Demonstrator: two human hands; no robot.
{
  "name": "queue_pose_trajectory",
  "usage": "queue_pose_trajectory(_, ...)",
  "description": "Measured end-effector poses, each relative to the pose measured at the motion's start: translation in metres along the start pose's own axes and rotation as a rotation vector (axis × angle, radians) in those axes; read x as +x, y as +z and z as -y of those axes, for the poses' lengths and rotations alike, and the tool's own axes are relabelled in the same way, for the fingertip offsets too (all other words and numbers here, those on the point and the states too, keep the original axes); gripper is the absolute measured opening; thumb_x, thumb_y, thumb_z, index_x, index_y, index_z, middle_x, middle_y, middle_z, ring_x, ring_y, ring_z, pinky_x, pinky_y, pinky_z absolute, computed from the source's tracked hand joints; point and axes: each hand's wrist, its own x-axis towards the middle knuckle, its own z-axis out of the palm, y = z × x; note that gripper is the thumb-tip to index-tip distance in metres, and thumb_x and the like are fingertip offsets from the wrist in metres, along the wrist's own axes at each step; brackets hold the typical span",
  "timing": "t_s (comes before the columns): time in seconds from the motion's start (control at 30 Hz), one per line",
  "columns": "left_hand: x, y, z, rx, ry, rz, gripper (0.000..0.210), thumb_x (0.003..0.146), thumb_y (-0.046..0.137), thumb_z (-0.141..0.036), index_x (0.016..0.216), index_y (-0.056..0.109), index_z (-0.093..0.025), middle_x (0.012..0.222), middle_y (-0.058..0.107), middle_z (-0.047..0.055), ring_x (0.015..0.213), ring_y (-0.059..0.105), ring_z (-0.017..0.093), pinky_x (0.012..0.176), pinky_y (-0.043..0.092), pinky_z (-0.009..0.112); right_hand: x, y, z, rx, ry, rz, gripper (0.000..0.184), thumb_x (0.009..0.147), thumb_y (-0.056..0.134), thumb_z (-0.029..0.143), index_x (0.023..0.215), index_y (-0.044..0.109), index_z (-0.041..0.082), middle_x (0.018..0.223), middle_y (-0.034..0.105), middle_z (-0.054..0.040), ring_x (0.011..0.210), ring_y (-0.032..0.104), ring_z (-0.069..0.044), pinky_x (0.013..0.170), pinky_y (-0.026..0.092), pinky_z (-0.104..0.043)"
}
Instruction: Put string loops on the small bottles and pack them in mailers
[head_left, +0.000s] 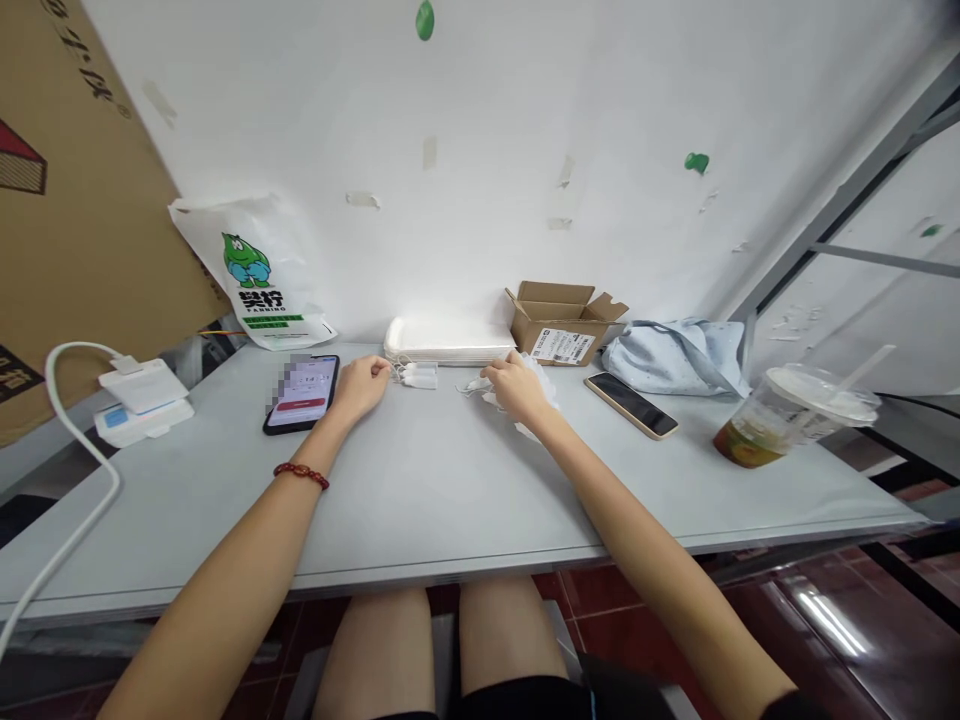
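My left hand (365,385) rests on the table beside a lit phone (302,395), its fingers curled closed. Thin string lies at its fingertips, next to small clear-white tags (418,375); whether the fingers grip anything is hidden. My right hand (516,385) is closed with fingertips pointing down, close to a small white piece with string (475,384). What it pinches is too small to make out. Crumpled thin clear plastic (546,382) lies under and behind this hand. A flat white stack (450,342) lies behind both hands against the wall.
An opened cardboard box (559,325) stands at the back, beside a pale blue cloth bag (675,355). A dark-screened phone (632,405) and a lidded drink cup (780,415) are at right. A white charger (142,400) with cable and a printed plastic bag (259,275) are at left.
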Motion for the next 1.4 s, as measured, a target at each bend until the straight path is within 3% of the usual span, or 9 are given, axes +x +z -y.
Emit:
queue_pose_trajectory(0.5, -0.008, -0.002, -0.015, -0.118, 0.046, -0.024, 0.019, 0.072, 0.052, -0.023, 0.077, 0.069, -0.017, 0.082, 0.072, 0.008, 0.081, 0.063, 0.025, 0.075, 0.046, 0.032, 0.021, 0.006, 0.008, 0.053, -0.127, 0.058, 0.042, 0.071, 0.049, -0.005, 0.099, 0.072, 0.016, 0.093, 0.071, -0.0116, 0.097, 0.046, -0.029, 0.072, 0.04, -0.035)
queue_pose_trajectory(0.73, -0.018, 0.008, -0.036, -0.111, 0.149, 0.053, 0.021, 0.074, 0.05, -0.023, 0.081, 0.067, -0.015, 0.081, 0.071, 0.008, 0.081, 0.062, 0.023, 0.076, 0.046, 0.031, 0.018, 0.009, 0.003, 0.114, -0.131, -0.042, 0.038, 0.076, 0.046, -0.003, 0.101, 0.068, 0.014, 0.094, 0.067, -0.0127, 0.1, 0.045, -0.027, 0.082, 0.038, -0.036)
queue_pose_trajectory(0.83, -0.024, 0.013, -0.045, -0.157, 0.192, 0.083, 0.019, 0.074, 0.051, -0.024, 0.082, 0.067, -0.016, 0.078, 0.07, 0.006, 0.078, 0.062, 0.021, 0.076, 0.047, 0.031, 0.013, 0.004, 0.004, 0.266, -0.067, -0.155, 0.033, 0.081, 0.046, 0.005, 0.108, 0.064, 0.013, 0.102, 0.066, -0.0127, 0.103, 0.044, -0.026, 0.088, 0.037, -0.037)
queue_pose_trajectory(0.93, -0.028, 0.016, -0.051, -0.29, 0.21, 0.119, 0.026, 0.074, 0.053, -0.027, 0.094, 0.065, -0.015, 0.075, 0.067, 0.005, 0.074, 0.061, 0.019, 0.072, 0.048, 0.031, 0.006, -0.005, 0.006, 0.596, 0.026, -0.233, 0.026, 0.084, 0.047, 0.017, 0.104, 0.063, 0.014, 0.099, 0.066, -0.0087, 0.097, 0.05, -0.022, 0.086, 0.039, -0.034)
queue_pose_trajectory(1.1, -0.032, 0.015, -0.056, -0.604, 0.073, 0.268, 0.045, 0.072, 0.057, -0.034, 0.112, 0.058, -0.013, 0.079, 0.064, 0.005, 0.066, 0.058, 0.016, 0.051, 0.045, 0.026, 0.001, -0.015, 0.013, 1.116, 0.175, -0.108, 0.023, 0.08, 0.044, 0.024, 0.088, 0.063, 0.014, 0.078, 0.064, -0.0025, 0.073, 0.055, -0.014, 0.067, 0.042, -0.025)
queue_pose_trajectory(1.4, -0.036, 0.016, -0.059, -0.737, -0.028, 0.389, 0.029, 0.069, 0.066, -0.041, 0.08, 0.067, -0.013, 0.082, 0.064, 0.007, 0.066, 0.056, 0.014, 0.052, 0.044, 0.026, 0.001, -0.014, 0.015, 1.287, 0.196, -0.045, 0.021, 0.077, 0.052, 0.033, 0.074, 0.061, 0.014, 0.066, 0.058, -0.0006, 0.061, 0.048, -0.01, 0.055, 0.037, -0.021)
